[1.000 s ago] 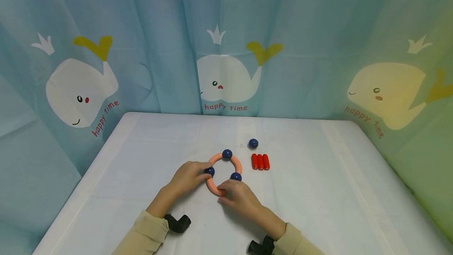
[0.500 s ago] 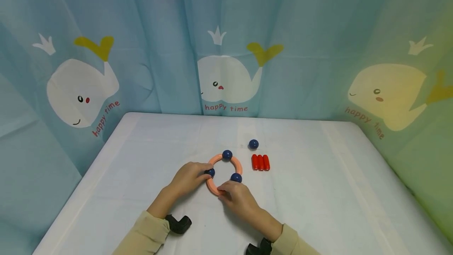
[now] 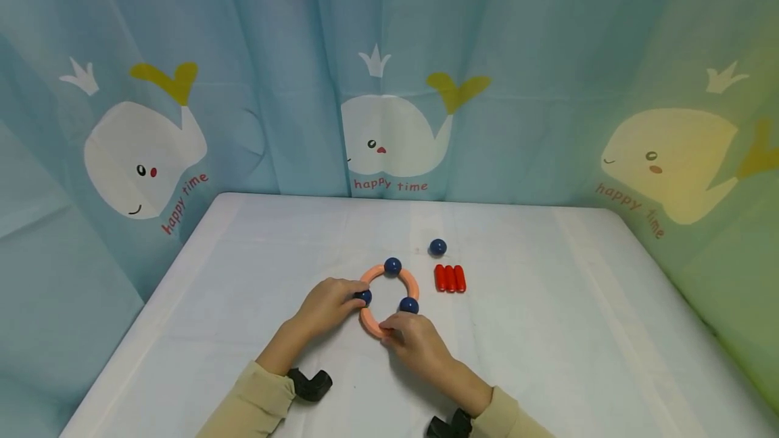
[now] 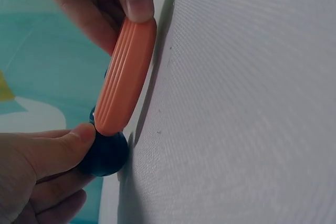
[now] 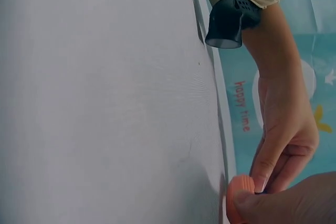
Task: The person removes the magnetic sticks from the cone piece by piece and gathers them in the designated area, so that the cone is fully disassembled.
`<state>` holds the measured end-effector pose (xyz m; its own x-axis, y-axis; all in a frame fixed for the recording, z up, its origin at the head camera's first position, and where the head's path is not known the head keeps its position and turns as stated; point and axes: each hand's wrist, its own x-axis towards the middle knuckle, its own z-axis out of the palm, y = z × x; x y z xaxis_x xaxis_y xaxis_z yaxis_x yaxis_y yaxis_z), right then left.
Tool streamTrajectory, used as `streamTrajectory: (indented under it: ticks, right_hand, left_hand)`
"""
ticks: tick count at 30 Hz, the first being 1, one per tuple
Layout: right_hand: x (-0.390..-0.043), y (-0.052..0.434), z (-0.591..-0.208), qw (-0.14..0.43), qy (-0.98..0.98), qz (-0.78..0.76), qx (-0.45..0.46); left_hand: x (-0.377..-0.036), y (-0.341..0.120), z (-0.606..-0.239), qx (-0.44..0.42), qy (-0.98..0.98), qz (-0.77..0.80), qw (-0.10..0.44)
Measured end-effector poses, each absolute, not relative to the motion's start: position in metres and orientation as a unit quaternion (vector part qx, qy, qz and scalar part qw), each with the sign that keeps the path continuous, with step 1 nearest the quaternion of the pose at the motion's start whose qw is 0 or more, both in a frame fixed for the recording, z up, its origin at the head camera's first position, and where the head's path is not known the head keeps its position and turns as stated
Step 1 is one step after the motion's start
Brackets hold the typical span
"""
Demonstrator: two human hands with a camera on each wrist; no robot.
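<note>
A ring of curved orange rods and blue balls lies on the white table, with one ball (image 3: 392,266) at its far side and another ball (image 3: 409,305) at its right. My left hand (image 3: 328,304) pinches the ring's left blue ball (image 3: 364,297) between thumb and fingers. The thumb and fingertips of my right hand (image 3: 418,343) grip the near orange rod (image 3: 370,324) by its right end. In the left wrist view, this grooved rod (image 4: 126,80) meets the held ball (image 4: 107,156). The right wrist view catches only part of the rod (image 5: 232,203).
Beyond the ring to the right sits a loose blue ball (image 3: 437,247). Three short red rods (image 3: 450,278) lie side by side in front of it. A blue-green curtain (image 3: 523,140) with whale prints hangs behind the table (image 3: 548,330).
</note>
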<state>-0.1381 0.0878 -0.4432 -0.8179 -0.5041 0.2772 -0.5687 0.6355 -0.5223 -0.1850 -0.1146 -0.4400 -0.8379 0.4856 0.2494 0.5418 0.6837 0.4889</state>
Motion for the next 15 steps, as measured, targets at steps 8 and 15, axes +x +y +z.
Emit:
streamTrajectory:
  ticks: [8,15]
  right_hand:
    - [-0.134,0.095,-0.44,0.07,-0.9,0.309,0.301]
    - [-0.133,0.104,-0.434,0.085,-0.901,0.32,0.28]
  left_hand:
    - [-0.185,-0.114,-0.439,-0.288,-0.911,-0.291,0.057]
    - [-0.185,-0.114,-0.438,-0.285,-0.91,-0.293,0.06]
